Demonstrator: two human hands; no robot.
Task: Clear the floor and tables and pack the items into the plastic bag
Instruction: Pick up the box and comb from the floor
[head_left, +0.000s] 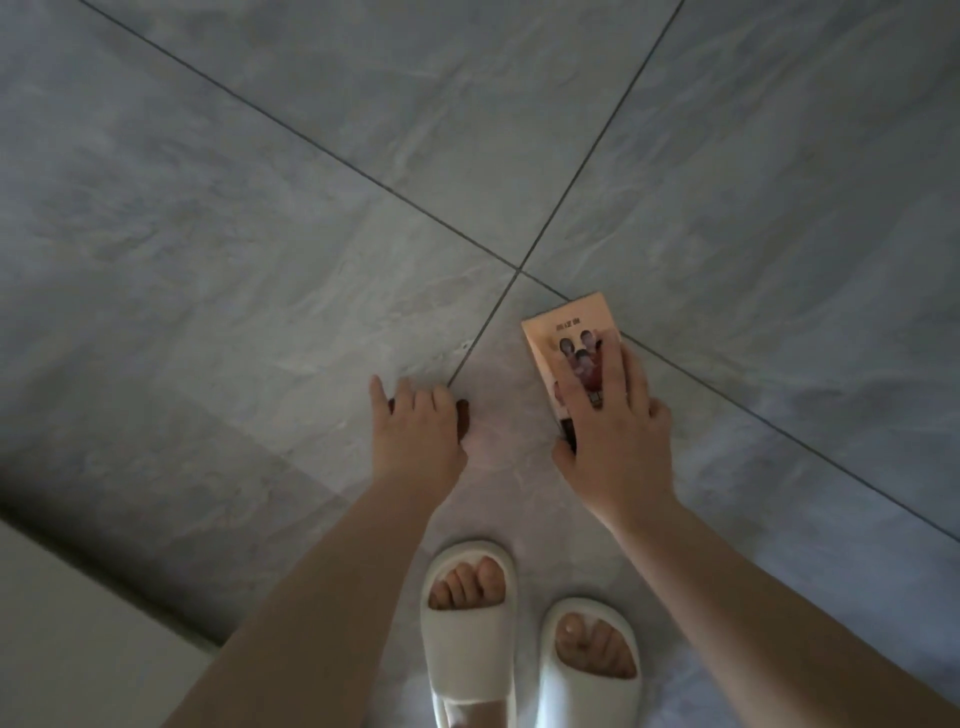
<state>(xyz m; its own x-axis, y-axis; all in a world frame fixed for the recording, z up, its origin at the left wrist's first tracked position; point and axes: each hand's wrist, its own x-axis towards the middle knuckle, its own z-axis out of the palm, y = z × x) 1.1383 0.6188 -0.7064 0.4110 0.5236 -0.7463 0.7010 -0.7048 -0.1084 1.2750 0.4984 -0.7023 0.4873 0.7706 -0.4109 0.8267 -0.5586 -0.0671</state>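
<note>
A peach-coloured flat box (569, 325) with a printed picture lies on the grey tiled floor (311, 208), just past my feet. My right hand (613, 415) lies over its near half, fingers spread across the top and thumb curled against its left edge, gripping it. My left hand (421, 426) is down on the floor to the left of the box, fingers curled over a small dark brown object (462, 415). Only slivers of that object show beside the thumb and between the fingers. No plastic bag is in view.
My feet in white slippers (467, 613) stand at the bottom centre. A pale furniture or wall edge (78, 623) fills the lower left corner. Dark grout lines (519, 269) cross just beyond the box.
</note>
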